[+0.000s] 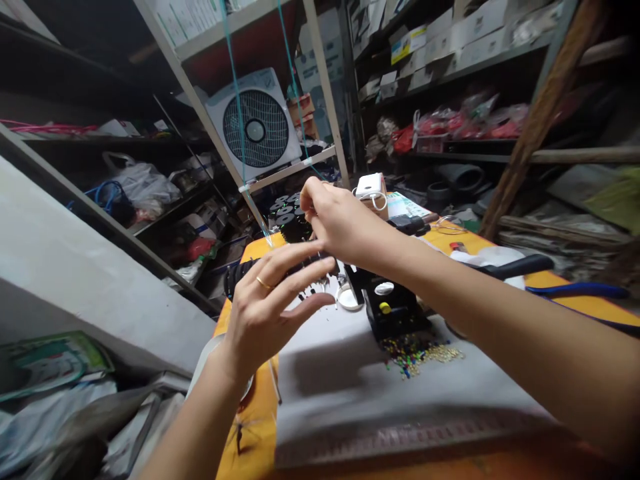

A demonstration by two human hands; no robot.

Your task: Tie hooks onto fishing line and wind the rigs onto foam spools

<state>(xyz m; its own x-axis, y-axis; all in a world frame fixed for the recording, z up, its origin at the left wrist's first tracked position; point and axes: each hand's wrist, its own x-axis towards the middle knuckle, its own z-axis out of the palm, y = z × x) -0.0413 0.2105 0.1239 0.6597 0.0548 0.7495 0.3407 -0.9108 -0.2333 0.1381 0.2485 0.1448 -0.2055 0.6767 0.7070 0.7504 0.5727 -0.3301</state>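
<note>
Dim, uneven light falls on a cramped storeroom, where a yellow-orange table (265, 420) stands before a pale frame (324, 80) strung with teal cords (233, 67) and bearing a white box fan (256, 130) with a dark grille. On the left, dark shelves (100, 212) hold a whitish bag (145, 183) and other clutter, with a pale panel (75, 240) below them and a green sheet (60, 363) at lower left. On the right, shelving (460, 158) carries white boxes (480, 37) above red bags (450, 127), with dark rolls (460, 179) beneath and a slanting wooden post (543, 113) in front.
</note>
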